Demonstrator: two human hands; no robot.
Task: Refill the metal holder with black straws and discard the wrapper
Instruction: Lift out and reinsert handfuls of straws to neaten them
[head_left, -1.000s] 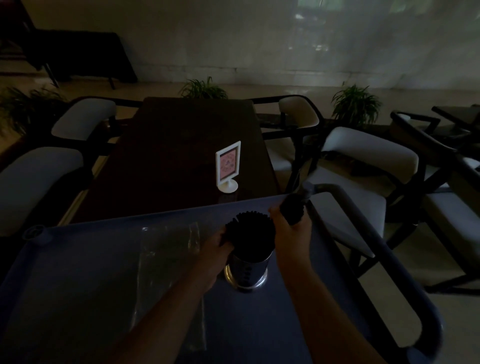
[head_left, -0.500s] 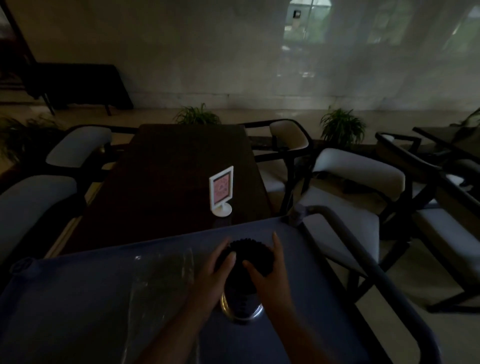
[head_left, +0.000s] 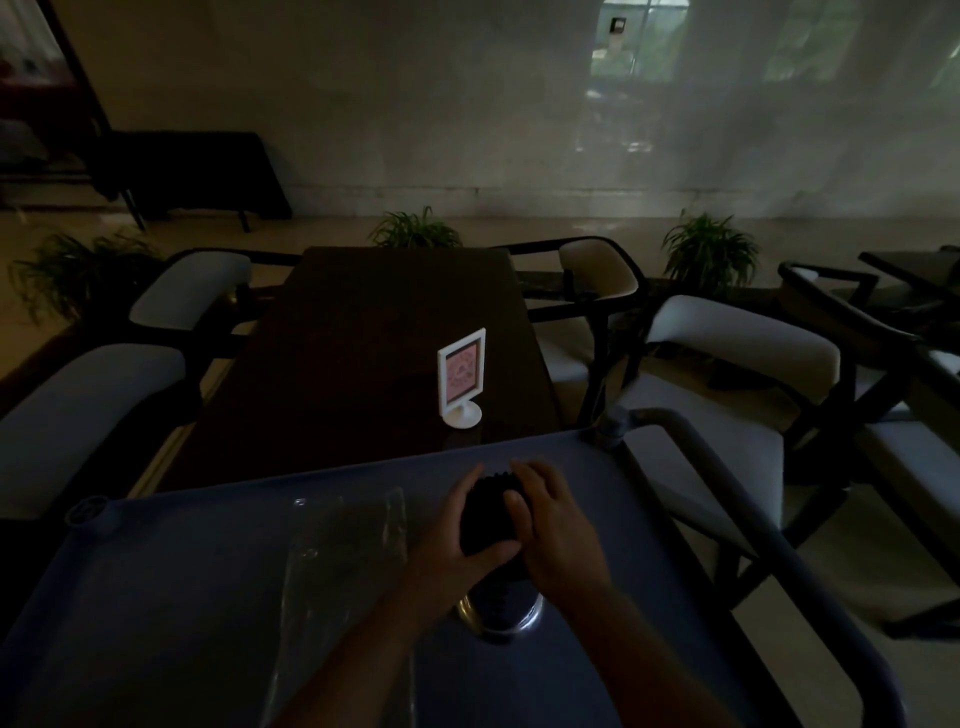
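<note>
Both hands, left hand (head_left: 457, 540) and right hand (head_left: 550, 525), cupped around the straws (head_left: 488, 514), probably squaring them in the holder (head_left: 501, 613); wrapper (head_left: 343, 561) waits beside.

The scene is dimly lit. Weak daylight is admitted through a window (head_left: 644, 39) at upper right. Edges are bowed by wide-angle distortion.

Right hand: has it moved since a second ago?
Yes. The right hand left the cart handle post and came inward onto the black straws, opposite the left hand.
</note>
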